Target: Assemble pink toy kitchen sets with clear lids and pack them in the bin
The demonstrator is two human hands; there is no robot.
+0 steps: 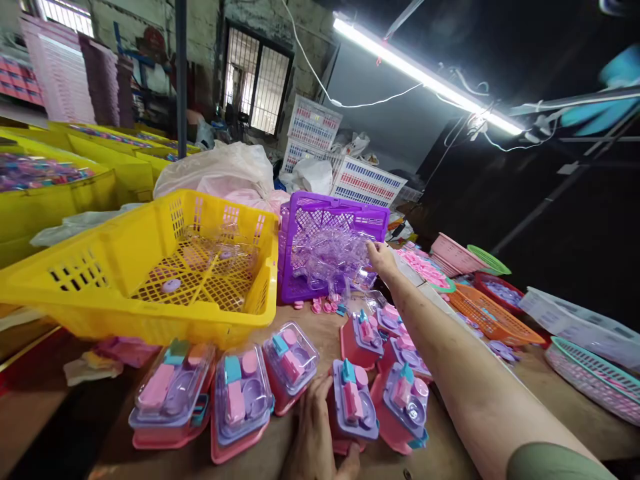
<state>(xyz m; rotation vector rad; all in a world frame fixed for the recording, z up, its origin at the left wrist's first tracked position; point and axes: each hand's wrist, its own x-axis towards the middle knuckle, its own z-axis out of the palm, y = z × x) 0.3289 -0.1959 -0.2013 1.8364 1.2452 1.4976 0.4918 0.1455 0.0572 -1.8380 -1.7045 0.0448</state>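
My left hand (316, 427) is at the near left corner of a pink and purple toy box (353, 403), fingers along its side and thumb at its front. This box shows small pink, blue and purple parts on top. My right hand (383, 259) reaches far forward, fingers closed at the edge of a heap of clear plastic covers (330, 257). The heap lies in a purple basket (285, 267) tipped on its side. Left of my left hand stand toy boxes with clear covers on, such as this covered box (290, 360). More boxes (403, 407) stand to the right.
A large yellow basket (150, 310) stands at the left with a few clear covers inside. Small pink pieces (327, 307) lie before the purple basket. Along the right are an orange basket (493, 313), a green-rimmed basket (595, 380) and a white bin (575, 320).
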